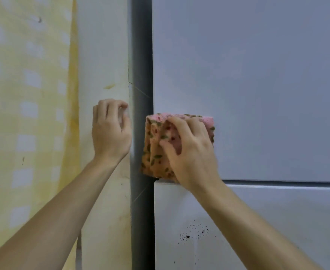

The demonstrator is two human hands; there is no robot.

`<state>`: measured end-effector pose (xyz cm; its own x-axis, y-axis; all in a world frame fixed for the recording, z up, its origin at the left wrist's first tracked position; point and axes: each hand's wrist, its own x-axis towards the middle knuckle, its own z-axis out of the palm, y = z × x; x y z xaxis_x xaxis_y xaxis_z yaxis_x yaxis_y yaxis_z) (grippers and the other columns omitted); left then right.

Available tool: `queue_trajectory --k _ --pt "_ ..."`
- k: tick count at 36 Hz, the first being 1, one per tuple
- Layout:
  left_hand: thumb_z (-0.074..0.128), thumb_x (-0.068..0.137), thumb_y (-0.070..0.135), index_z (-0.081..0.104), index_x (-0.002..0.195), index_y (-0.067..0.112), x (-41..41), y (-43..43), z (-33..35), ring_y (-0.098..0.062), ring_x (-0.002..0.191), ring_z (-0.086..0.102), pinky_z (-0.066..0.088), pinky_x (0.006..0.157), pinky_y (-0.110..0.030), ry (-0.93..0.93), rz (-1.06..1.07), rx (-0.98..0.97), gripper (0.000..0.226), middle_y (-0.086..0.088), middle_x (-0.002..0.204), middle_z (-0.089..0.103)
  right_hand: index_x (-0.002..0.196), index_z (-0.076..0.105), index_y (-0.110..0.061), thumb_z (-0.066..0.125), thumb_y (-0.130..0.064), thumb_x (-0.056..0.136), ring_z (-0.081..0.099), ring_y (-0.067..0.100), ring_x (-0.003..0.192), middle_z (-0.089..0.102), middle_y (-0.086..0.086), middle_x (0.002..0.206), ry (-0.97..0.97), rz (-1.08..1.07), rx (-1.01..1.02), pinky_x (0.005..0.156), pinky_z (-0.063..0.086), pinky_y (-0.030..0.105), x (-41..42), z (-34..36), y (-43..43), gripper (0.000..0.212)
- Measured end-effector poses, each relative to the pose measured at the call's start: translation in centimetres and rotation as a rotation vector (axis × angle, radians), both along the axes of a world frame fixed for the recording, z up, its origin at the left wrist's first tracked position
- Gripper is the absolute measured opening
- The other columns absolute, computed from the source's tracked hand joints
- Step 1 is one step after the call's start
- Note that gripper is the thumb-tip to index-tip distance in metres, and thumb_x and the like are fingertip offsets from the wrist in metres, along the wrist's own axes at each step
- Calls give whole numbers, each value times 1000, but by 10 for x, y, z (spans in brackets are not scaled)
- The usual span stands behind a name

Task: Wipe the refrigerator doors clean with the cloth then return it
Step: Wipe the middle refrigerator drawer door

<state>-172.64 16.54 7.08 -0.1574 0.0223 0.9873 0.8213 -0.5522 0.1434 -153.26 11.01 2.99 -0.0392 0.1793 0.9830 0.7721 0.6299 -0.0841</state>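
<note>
Gripping the cloth point(156, 152), right hand point(191, 152) wipes the lower-left corner of the upper door point(257, 75); speckled lower door point(277, 221) looks unwiped; left hand point(109, 131) curled, hold unclear.

Wall and curtain beside the appliance
Yellow checked curtain point(27, 114) hangs at 9 o'clock; cream wall point(103, 55) at 11 o'clock bears a yellowish stain point(109, 86).

Wall point(103, 55) crowds left; upper door point(257, 75) lies open rightward.

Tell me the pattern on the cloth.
The cloth is orange with green leaves, red dots, pink edge; head view.
</note>
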Motion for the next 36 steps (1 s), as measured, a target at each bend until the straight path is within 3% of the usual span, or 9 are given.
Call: queue_trajectory --k 3,6,8,11,19,23,28,31,36 --pt "56 99 12 57 120 4 3 13 -5 -32 120 44 33 101 -34 7 39 46 22 -17 128 52 132 63 -12 77 -21 90 53 27 111 63 8 121 -8 -174 148 94 46 39 -13 -5 10 45" --pt "52 100 14 51 124 8 8 23 -10 -31 125 39 33 103 -41 -5 65 90 25 -17 134 50 145 58 -14 64 -21 98 48 35 132 57 16 137 -21 -249 218 115 38 48 -21 -17 21 48" --pt "51 100 15 50 125 9 8 29 -12 -31 126 39 33 104 -44 -13 79 117 26 -16 135 49 162 38 -25 54 -32 103 31 40 151 39 21 159 -94 -292 165 129 17 53 -26 -25 27 62" --pt "51 100 17 51 125 8 6 33 -12 -31 124 40 35 101 -45 7 116 168 26 -18 134 51 168 15 -33 42 -62 103 1 36 162 6 19 174 -142 -389 59 131 -4 53 -32 -25 34 76" --pt "53 96 15 56 121 3 2 26 -7 -29 123 37 33 99 -41 24 107 129 28 -21 131 53 166 17 -42 31 -64 105 0 40 161 6 12 176 -146 -565 147 124 -1 71 -26 68 44 66" --pt "53 91 16 56 116 5 3 20 3 -28 122 39 32 99 -39 13 63 120 28 -17 128 53 166 11 -41 23 -58 107 -3 41 161 2 11 176 -128 -583 114 124 0 70 -30 91 45 63" --pt "49 92 18 53 134 8 4 20 8 -28 143 32 18 120 -34 54 38 78 43 -13 151 46 168 6 -31 17 -48 112 -3 36 162 1 9 176 -157 -580 118 127 -1 64 -25 51 43 60" --pt "48 96 21 47 143 12 4 20 6 -28 151 29 9 124 -28 80 28 60 48 -11 161 40 168 8 -29 20 -48 112 -3 36 162 2 10 176 -203 -556 121 127 2 65 -16 -1 39 61" --pt "47 96 30 42 153 15 0 21 -2 -26 158 22 13 127 -52 112 43 4 60 -7 169 31 167 15 -39 40 -55 107 1 34 162 7 7 176 -284 -545 93 127 3 65 12 -57 34 67"
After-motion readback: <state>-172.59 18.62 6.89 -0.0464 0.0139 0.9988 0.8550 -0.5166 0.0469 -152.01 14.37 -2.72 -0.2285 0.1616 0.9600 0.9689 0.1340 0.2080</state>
